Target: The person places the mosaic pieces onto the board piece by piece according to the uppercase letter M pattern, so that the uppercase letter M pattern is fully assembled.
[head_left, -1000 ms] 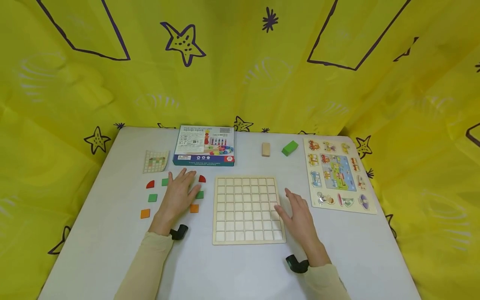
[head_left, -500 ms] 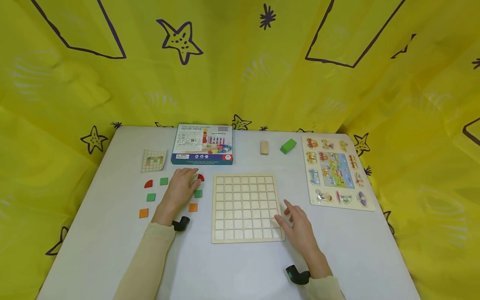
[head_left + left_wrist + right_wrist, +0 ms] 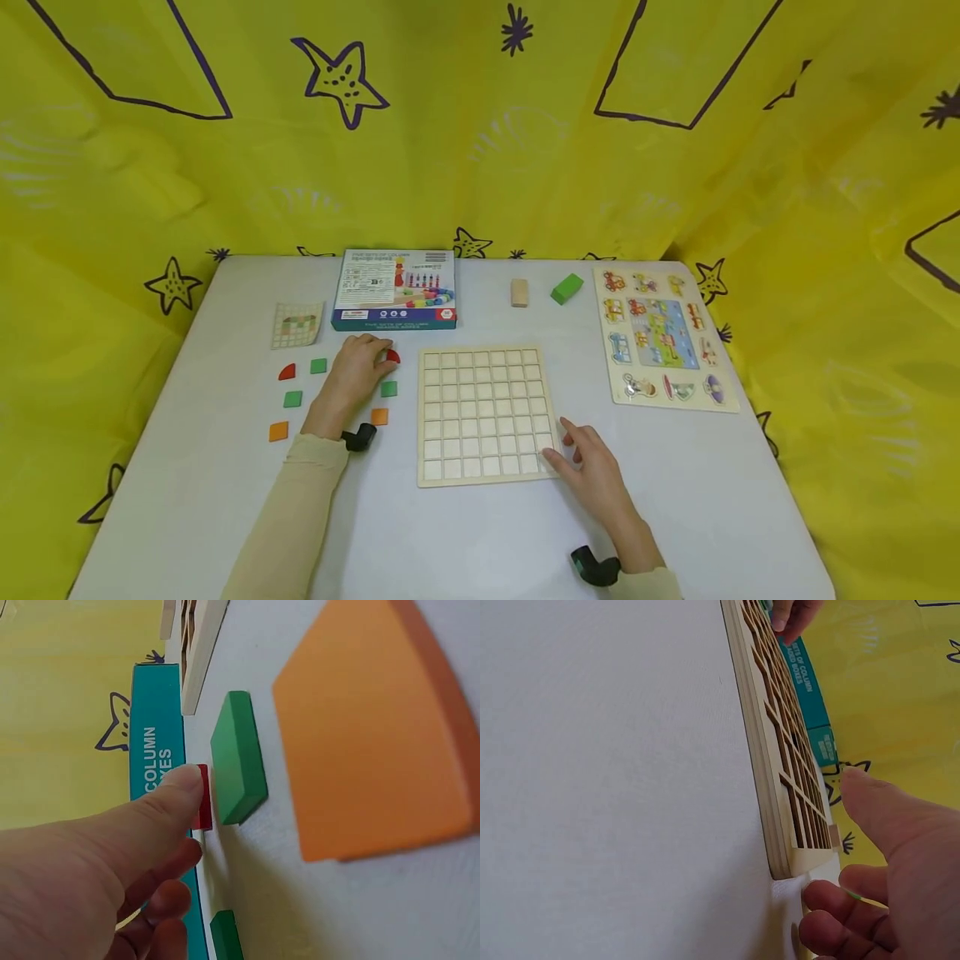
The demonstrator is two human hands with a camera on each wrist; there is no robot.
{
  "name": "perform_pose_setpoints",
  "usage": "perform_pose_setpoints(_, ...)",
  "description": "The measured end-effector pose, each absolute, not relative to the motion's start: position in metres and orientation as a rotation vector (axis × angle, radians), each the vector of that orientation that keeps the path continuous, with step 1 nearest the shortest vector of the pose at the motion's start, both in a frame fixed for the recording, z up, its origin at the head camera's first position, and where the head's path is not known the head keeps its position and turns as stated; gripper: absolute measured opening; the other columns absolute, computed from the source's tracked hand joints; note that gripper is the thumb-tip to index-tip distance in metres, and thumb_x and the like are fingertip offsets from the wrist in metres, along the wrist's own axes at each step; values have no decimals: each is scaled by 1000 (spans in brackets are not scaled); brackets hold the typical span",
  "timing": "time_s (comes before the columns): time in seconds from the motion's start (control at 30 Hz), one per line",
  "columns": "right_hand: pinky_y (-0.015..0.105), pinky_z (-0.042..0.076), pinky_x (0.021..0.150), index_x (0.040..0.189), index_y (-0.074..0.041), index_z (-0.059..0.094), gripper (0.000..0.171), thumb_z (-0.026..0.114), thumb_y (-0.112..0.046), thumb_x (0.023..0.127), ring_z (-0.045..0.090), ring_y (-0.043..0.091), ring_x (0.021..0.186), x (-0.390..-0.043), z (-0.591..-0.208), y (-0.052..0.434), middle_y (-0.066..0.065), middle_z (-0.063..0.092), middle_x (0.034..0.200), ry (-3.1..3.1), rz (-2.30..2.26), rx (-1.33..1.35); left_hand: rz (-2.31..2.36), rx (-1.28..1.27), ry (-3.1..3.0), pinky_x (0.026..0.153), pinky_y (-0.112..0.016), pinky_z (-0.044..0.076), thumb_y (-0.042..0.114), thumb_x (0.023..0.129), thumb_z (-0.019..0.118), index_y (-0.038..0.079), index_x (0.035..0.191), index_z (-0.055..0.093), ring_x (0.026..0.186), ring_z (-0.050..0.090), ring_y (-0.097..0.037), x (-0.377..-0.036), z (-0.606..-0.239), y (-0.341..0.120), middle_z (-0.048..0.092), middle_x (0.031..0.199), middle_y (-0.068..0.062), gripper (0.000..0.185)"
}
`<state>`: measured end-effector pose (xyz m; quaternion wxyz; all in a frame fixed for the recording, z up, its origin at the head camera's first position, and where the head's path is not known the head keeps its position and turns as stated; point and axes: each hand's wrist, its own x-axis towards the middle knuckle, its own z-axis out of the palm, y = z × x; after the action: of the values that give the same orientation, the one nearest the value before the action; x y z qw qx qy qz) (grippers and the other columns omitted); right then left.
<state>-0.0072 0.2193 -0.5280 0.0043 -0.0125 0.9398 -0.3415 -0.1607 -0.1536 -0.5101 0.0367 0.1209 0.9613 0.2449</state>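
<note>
Pinching red quarter-round wooden piece (image 3: 393,357), left hand (image 3: 354,375) fingers curled round it, on white table (image 3: 225,467) left of pale wooden grid board (image 3: 483,414). Right hand (image 3: 596,471) fingers relaxed, touching board's near right corner.

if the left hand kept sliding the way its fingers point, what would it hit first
Probably the red piece, which the left hand already touches at its fingertips. Just beyond lies the teal box; how far apart they are is unclear.

Left hand (image 3: 354,372): palm down, fingers curled forward, thumb extended.
Right hand (image 3: 594,468): low, fingers loosely bent, thumb apart.
Forearms: both sleeved, reaching forward, a black wrist mount on each.
</note>
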Motion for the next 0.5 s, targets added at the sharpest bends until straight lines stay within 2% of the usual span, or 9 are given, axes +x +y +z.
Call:
perform_pose_setpoints(0.23,25,39,59,136,4,53,69,81,-29,81,45,13,73,-3,-529,220,0,53,98,2936,-1102,-94,738,462,2997,93,-45,42,15,89,73,-1,117,68,103,50,-35,-163,-515,-157,62,114,-17,32)
perform_pose_setpoints(0.5,24,36,55,136,6,52,77,84,-31,77,41,11,69,-1,-529,220,-2,49,92,2906,-1042,-128,738,453,2971,94,-45,41,13,90,73,2,114,70,104,51,-34,-166,-515,-155,62,113,-15,27)
